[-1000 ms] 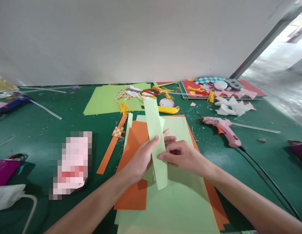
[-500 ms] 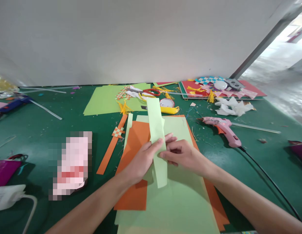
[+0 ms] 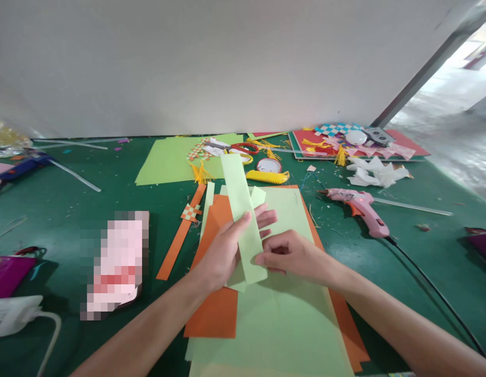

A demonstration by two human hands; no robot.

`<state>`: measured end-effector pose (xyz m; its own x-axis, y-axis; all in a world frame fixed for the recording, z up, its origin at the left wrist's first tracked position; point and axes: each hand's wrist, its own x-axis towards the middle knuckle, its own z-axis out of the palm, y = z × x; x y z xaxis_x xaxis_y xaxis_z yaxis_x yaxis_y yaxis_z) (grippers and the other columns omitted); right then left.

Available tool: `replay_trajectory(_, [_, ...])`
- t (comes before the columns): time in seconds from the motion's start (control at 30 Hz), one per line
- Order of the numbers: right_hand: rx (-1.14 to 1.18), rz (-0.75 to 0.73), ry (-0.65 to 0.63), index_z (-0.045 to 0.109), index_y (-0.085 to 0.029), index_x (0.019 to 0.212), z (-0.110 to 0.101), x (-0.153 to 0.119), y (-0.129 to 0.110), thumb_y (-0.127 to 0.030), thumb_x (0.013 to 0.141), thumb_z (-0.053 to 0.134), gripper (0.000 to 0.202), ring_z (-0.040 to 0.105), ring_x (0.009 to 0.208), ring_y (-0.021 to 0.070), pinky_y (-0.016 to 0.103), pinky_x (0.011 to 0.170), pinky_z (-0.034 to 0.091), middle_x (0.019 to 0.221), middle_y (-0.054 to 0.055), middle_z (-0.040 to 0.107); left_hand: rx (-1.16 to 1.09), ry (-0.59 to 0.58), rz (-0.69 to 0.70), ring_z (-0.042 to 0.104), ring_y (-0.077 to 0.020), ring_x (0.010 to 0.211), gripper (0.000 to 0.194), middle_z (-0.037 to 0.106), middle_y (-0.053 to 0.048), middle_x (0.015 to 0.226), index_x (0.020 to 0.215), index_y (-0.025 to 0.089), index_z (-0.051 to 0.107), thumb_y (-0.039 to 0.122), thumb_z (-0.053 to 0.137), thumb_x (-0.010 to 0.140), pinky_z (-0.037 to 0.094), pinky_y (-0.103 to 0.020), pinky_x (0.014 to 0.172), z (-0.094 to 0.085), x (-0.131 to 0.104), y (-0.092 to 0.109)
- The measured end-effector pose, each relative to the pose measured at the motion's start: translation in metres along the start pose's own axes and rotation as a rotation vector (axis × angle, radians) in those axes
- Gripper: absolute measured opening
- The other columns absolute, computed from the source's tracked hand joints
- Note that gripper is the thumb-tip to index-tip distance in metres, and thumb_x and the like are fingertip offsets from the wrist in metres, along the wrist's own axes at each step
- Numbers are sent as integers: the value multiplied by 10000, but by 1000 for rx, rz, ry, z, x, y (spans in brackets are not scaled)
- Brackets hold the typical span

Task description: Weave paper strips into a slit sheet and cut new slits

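one long green paper strip [image 3: 251, 236] over flat sheets [image 3: 284, 324], left hand [image 3: 222, 255] pinching its middle, right hand [image 3: 290, 252] pinching lower down, one plastic glue gun [image 3: 359, 203] toward the table's [image 3: 443, 191] right edge

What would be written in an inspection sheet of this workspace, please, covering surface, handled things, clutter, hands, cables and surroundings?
Surface: green tabletop, small scraps scattered on it.
Handled things: pale green strip, held over pale green sheets and orange paper.
Clutter: yellow-handled tool, crumpled white paper, pink glue gun.
Hands: left hand grips the strip, thumb on top; right hand touches its right edge near the lower end.
Cables: black cord from the glue gun; white cable from a white adapter.
Surroundings: pale wall behind; floor visible at far right.
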<state>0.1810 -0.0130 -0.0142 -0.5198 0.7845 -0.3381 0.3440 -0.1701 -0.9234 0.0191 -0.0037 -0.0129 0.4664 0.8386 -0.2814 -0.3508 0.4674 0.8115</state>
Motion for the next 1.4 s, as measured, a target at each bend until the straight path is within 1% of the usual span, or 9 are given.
replay_trajectory(0.1, [-27, 16, -21, 532, -148, 575, 0, 0, -1, -402, 834, 583, 366, 365, 464, 55, 220, 439, 263, 491, -47, 447, -11, 20, 41, 447, -262, 1275, 408, 573, -70, 1307, 1259, 212, 573, 428, 463, 931, 348, -396, 1067, -1, 1, 2])
replay_trajectory(0.23, [-39, 9, -20, 500, -152, 561, 1, -1, -1, -398, 835, 580, 378, 347, 467, 51, 215, 433, 253, 495, -51, 426, -15, 30, 16, 471, -277, 1252, 417, 592, -78, 1281, 1265, 216, 569, 438, 468, 927, 353, -425, 1057, -1, 1, 2])
replay_trajectory(0.5, [-41, -18, -9, 472, -154, 558, 1, 2, 4, -382, 788, 630, 360, 314, 506, 54, 215, 443, 237, 530, -60, 390, -29, 46, 35, 463, -269, 1260, 423, 585, -80, 1291, 1272, 208, 565, 432, 478, 924, 343, -415, 1071, -1, 1, 1])
replay_trajectory(0.7, [-42, -23, 5, 465, -155, 569, 3, 2, 8, -386, 787, 623, 355, 312, 527, 60, 219, 458, 245, 552, -56, 397, -25, 41, 27, 450, -278, 1271, 425, 560, -72, 1324, 1286, 223, 553, 432, 478, 923, 342, -431, 1068, -2, 1, 1])
replay_trajectory(0.87, [-54, -48, 7, 452, -157, 559, 3, 2, 7, -380, 791, 619, 362, 297, 528, 62, 224, 459, 236, 549, -58, 379, -23, 44, 41, 462, -275, 1262, 426, 565, -74, 1319, 1283, 228, 557, 436, 475, 920, 354, -426, 1058, -1, 1, 0])
replay_trajectory(0.97, [-51, -48, 32, 451, -157, 552, 3, 2, 5, -369, 790, 621, 361, 294, 525, 62, 228, 460, 233, 550, -57, 371, 13, 50, 18, 466, -271, 1258, 417, 581, -72, 1300, 1269, 232, 570, 429, 500, 908, 358, -414, 1054, 0, 1, 1])
replay_trajectory(1.13, [-54, -52, 83, 460, -163, 545, 2, 1, 1, -347, 801, 613, 350, 319, 515, 63, 233, 464, 253, 546, -56, 366, 129, 8, -51, 497, -297, 1224, 388, 628, -81, 1234, 1196, 223, 631, 441, 509, 898, 387, -421, 1012, -1, -1, -1])
replay_trajectory(1.3, [-54, -27, 46, 466, -165, 540, 1, 1, -1, -360, 828, 590, 369, 354, 478, 56, 233, 446, 258, 526, -51, 407, 139, 11, -6, 518, -291, 1203, 381, 639, -88, 1217, 1175, 204, 639, 430, 465, 921, 406, -404, 992, -2, -1, -3])
replay_trajectory(1.4, [-70, -34, 24, 451, -164, 525, 0, 0, -1, -364, 852, 560, 399, 351, 467, 51, 232, 443, 253, 515, -49, 420, 113, 19, -24, 518, -301, 1199, 395, 621, -101, 1241, 1192, 197, 621, 438, 473, 916, 480, -387, 901, -2, -2, -3])
